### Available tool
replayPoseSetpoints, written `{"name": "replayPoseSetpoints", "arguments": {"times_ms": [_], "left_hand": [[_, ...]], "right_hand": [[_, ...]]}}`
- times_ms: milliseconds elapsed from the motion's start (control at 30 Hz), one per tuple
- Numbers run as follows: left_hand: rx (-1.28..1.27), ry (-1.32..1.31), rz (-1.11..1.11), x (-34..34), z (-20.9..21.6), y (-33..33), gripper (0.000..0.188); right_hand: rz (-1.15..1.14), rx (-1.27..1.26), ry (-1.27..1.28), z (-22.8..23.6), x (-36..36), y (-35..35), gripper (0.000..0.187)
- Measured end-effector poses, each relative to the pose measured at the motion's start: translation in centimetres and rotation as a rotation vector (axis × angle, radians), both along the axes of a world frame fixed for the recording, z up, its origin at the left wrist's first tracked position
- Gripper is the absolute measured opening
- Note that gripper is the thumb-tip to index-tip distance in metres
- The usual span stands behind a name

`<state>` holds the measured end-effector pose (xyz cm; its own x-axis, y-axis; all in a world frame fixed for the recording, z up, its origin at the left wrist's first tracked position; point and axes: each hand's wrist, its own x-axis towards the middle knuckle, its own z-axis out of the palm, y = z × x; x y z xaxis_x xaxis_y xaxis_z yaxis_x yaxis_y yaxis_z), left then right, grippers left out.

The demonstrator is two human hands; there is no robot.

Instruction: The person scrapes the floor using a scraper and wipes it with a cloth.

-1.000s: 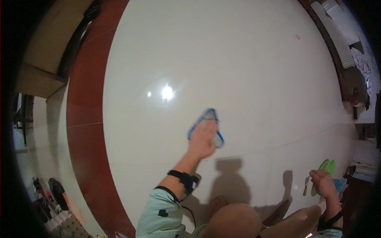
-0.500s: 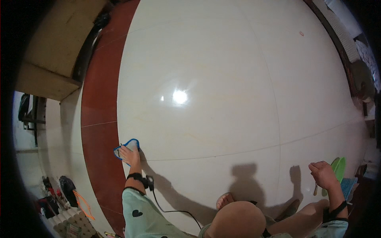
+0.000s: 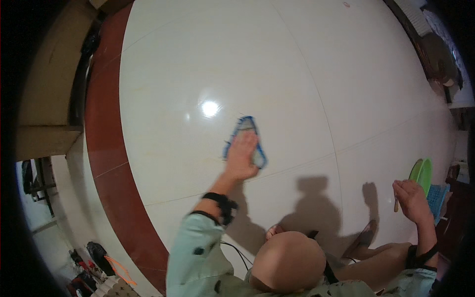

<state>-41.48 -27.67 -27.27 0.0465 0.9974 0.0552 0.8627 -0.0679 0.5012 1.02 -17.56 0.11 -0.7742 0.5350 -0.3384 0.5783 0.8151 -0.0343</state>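
Observation:
A grey cloth with blue edging (image 3: 259, 157) lies on the pale tiled floor (image 3: 183, 163), a little above the middle seam. My left hand (image 3: 242, 151) presses on it from above, fingers stretched forward and close together, holding it against the tiles. At the right, my right hand (image 3: 411, 198) is raised with its fingers curled. From its fingers juts a thin brown stick-like piece (image 3: 396, 205); the rest of that piece is hidden by the hand.
Beyond my right hand stand a green basin (image 3: 421, 173) and a blue basket (image 3: 437, 200). A red-brown floor strip (image 3: 106, 133) runs down the left, beside wooden furniture (image 3: 49, 104). My bent knee (image 3: 289, 262) is at the lower middle; a black cable (image 3: 237, 250) lies beside it.
My left hand has slid the cloth from the red strip's edge rightward and forward over the pale tiles. My view has shifted a little. The right hand stays raised near the basin.

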Motion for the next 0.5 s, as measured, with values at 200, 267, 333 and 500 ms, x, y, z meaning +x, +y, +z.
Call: {"name": "replayPoseSetpoints", "arguments": {"times_ms": [200,267,333,500], "left_hand": [[-0.097,-0.190,-0.303,23.5,-0.8,4.3,0.076],[-0.105,-0.231,-0.299,21.7,-2.6,2.3,0.074],[-0.069,-0.234,-0.192,19.3,-2.2,1.7,0.072],[0.014,-0.064,0.221,7.2,0.6,-4.9,0.074]], "right_hand": [[0.038,0.008,-0.029,3.6,-0.8,0.2,0.033],[0.096,-0.007,0.033,1.7,-1.1,0.7,0.033],[0.125,0.020,0.027,1.6,0.5,0.5,0.033],[0.087,0.102,-0.037,0.6,3.9,1.0,0.028]]}}
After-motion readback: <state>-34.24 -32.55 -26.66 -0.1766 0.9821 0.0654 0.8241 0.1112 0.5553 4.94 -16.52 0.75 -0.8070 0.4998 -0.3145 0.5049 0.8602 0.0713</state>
